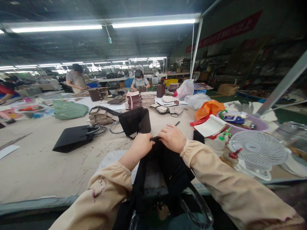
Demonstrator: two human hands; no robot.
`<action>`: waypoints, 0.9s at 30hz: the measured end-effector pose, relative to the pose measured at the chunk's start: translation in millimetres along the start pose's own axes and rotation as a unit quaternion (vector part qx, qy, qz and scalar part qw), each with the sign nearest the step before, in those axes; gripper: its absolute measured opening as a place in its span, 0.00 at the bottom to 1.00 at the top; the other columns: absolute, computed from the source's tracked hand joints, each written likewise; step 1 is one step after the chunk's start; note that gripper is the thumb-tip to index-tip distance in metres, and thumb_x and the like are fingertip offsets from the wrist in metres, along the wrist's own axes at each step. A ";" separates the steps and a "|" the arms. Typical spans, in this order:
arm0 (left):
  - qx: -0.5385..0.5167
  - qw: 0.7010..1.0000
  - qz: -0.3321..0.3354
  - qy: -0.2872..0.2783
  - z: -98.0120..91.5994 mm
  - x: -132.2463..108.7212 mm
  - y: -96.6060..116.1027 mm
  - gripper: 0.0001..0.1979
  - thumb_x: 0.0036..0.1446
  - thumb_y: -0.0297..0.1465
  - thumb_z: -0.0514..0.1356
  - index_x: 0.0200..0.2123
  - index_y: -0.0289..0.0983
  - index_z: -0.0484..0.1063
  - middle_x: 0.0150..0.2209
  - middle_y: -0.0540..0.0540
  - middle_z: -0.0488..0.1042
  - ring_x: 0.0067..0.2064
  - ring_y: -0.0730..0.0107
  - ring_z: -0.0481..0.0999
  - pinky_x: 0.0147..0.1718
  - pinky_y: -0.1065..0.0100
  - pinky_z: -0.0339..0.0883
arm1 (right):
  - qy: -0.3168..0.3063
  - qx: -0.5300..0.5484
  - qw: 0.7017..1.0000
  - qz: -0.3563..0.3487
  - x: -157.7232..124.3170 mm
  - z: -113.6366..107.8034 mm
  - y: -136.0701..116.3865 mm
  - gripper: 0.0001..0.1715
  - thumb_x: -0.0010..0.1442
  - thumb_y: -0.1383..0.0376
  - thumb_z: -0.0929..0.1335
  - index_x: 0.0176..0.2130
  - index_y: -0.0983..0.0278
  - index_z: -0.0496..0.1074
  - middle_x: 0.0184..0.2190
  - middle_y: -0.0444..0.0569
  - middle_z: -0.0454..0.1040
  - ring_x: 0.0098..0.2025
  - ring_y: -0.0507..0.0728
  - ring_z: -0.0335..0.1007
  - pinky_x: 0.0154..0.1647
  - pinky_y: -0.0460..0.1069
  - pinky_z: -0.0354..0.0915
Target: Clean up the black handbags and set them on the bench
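Both hands pinch the far top edge of a black handbag (pixel 172 172) that overhangs the front of the table. My left hand (pixel 141 147) is closed on that edge from the left. My right hand (pixel 173 138) grips it just to the right, fingers bent over the rim. A handle wrapped in clear plastic (pixel 198 204) hangs at the bag's near right side. Beyond my hands stands an open black bag (pixel 135 121) with a strap. Another black bag (pixel 72 138) lies on its side to the left. What my fingertips press inside the rim is hidden.
On the right are a white fan (pixel 257 148), a purple basin (pixel 256 126), small bottles (pixel 219 142) and an orange plastic bag (pixel 208 108). Stacked brown pieces (pixel 133 100) stand farther back. Two people (pixel 140 81) (pixel 76 78) work across the table. A green plastic bag (pixel 69 109) lies left.
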State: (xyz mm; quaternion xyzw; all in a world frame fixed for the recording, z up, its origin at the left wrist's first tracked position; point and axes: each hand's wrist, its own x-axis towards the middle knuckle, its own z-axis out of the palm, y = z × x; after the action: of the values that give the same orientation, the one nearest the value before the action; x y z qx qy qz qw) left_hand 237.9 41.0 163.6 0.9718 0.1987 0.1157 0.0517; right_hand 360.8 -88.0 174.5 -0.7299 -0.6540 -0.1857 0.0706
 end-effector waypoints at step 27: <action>-0.004 1.000 -0.004 0.001 7.0 4.0 -2.1 0.09 0.53 0.36 0.59 0.31 0.35 0.75 0.32 0.41 0.78 0.37 0.57 0.77 0.34 0.64 0.66 | -0.003 -0.073 0.995 -0.072 14.6 2.4 -8.8 0.11 0.59 0.70 0.60 0.33 0.66 0.70 0.33 0.51 0.69 0.39 0.57 0.62 0.62 0.63 0.39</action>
State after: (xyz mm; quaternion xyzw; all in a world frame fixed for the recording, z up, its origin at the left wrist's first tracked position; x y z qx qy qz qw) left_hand 242.4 44.2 157.3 0.9706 0.2024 0.1171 0.0563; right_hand 353.7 -72.4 176.4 -0.6849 -0.6896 -0.2354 0.0018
